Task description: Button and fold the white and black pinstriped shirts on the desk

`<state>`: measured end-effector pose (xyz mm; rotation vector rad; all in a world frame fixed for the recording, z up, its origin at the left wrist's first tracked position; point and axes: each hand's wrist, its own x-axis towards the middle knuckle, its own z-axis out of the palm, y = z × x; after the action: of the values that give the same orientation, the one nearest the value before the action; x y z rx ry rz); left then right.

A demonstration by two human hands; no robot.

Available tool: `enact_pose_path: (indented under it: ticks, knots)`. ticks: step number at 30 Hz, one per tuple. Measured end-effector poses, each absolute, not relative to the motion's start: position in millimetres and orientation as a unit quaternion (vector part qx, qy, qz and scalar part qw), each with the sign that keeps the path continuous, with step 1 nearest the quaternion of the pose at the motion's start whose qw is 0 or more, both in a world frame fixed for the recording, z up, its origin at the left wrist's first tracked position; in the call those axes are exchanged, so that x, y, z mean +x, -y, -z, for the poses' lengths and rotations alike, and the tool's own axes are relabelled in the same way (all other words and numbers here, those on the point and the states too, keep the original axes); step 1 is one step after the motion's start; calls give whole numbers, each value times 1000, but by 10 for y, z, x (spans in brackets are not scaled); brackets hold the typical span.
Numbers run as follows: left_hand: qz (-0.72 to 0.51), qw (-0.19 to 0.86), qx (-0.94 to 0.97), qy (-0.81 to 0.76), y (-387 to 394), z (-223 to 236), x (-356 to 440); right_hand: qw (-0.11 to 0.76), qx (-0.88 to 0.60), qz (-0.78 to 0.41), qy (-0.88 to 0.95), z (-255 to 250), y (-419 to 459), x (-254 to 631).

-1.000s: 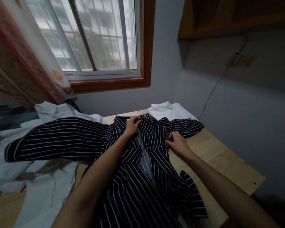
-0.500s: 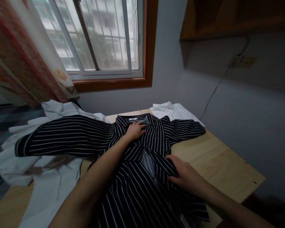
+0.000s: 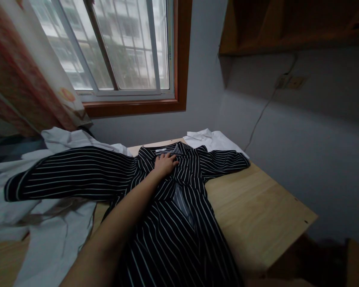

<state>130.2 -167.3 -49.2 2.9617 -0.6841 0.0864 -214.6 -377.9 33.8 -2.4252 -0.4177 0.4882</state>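
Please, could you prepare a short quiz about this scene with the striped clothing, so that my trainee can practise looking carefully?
1. True or false: the left hand is lifted clear of the shirt.
2. Which pattern does the shirt have? A) dots B) stripes C) checks
3. Fill in the gap: the cloth at the far right of the table is ____ in colour.

Key: 1. False; it rests on the shirt. 2. B. 3. White.

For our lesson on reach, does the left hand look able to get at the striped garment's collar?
Probably yes: the left hand rests on the striped garment right beside the collar, and nothing appears to lie in between.
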Motion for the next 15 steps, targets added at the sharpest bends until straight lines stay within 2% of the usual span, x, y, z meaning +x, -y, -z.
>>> enact_pose_path:
  ticks: [4,7,10,13,15]
  knots:
    - [-61,87,964,245,1525,351,1269,370,-883,-158,243,-395,3643,-1504]
    - [-156,104,964,189,1346,216,1161,407,-891,-40,199,-345,3649,-642]
    - [-151,73,976,140,1199,163,985,338,-927,89,136,-104,3563,173]
    - [-78,64,988,115,1139,226,801,253,-949,96,161,201,3323,685]
    - [-75,64,990,104,1134,308,699,197,-960,82,184,357,3139,854]
